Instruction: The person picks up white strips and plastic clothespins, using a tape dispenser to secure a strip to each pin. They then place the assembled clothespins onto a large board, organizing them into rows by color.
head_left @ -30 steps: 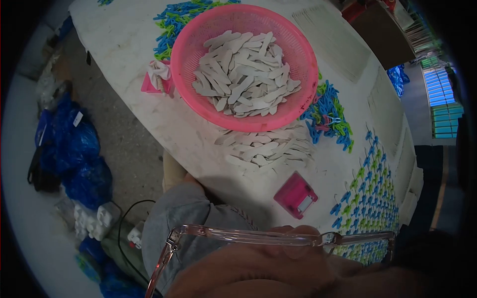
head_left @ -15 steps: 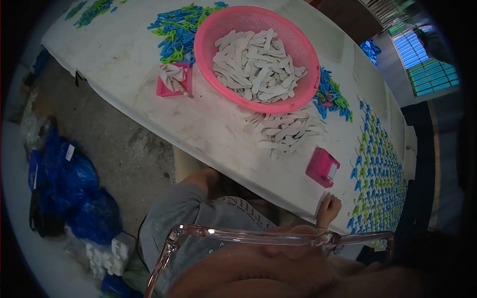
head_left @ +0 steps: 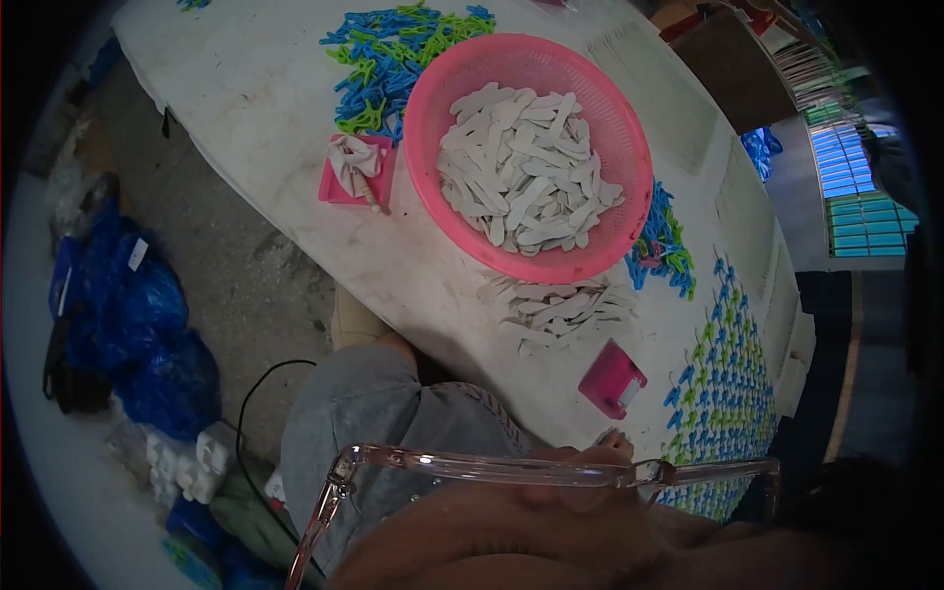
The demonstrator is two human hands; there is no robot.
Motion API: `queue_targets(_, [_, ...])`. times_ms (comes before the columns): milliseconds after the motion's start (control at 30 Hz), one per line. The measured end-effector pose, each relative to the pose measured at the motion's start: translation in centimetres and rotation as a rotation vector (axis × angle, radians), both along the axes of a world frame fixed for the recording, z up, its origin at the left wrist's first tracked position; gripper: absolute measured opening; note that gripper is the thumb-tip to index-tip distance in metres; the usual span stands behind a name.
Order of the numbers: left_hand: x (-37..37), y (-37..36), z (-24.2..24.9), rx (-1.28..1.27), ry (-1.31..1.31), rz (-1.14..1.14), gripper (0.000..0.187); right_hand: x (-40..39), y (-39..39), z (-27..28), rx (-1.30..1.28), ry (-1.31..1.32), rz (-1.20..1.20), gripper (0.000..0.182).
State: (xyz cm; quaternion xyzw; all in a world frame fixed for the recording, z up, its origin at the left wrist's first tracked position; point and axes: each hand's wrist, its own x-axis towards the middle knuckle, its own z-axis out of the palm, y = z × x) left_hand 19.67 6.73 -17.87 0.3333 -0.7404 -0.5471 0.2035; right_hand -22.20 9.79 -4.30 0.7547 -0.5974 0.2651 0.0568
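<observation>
Only a small part of my right hand [head_left: 616, 442] shows above the clear glasses frame, at the table's near edge. It is just below a magenta box [head_left: 612, 380] with a pale insert; what its fingers do is hidden. My left hand is out of sight. Beyond the box lies a loose pile of whitish flat strips [head_left: 565, 313]. Many more of these strips [head_left: 526, 167] fill a pink basket [head_left: 629, 128].
Blue and green clips [head_left: 393, 59] lie behind the basket, with another heap [head_left: 664, 246] on its right. Rows of clips [head_left: 723, 383] cover the table's right side. A small pink tray [head_left: 330, 187] holds a crumpled cloth [head_left: 355, 162]. Blue bags [head_left: 147, 324] sit on the floor.
The view has shifted, so the basket and clips appear lower. My right hand, earlier seen with its wrist beside the magenta box, is now mostly hidden behind the glasses and face.
</observation>
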Motion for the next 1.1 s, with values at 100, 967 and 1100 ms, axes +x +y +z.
queue_targets(100, [2.9, 1.3, 0.6, 0.014, -0.028, 0.019, 0.029, -1.5, 0.3, -0.8, 0.037, -0.005, 0.011, 0.033])
queue_targets(967, [21.9, 12.4, 14.8, -1.050, -0.901, 1.021, 0.043, -1.9, 0.3, -2.4, -0.037, -0.036, -0.130, 0.030])
queue_targets(1100, [23.8, 11.3, 14.3, -0.862, -0.833, 0.962, 0.045, -1.8, 0.9, -2.6, -0.054, -0.068, -0.100, 0.026])
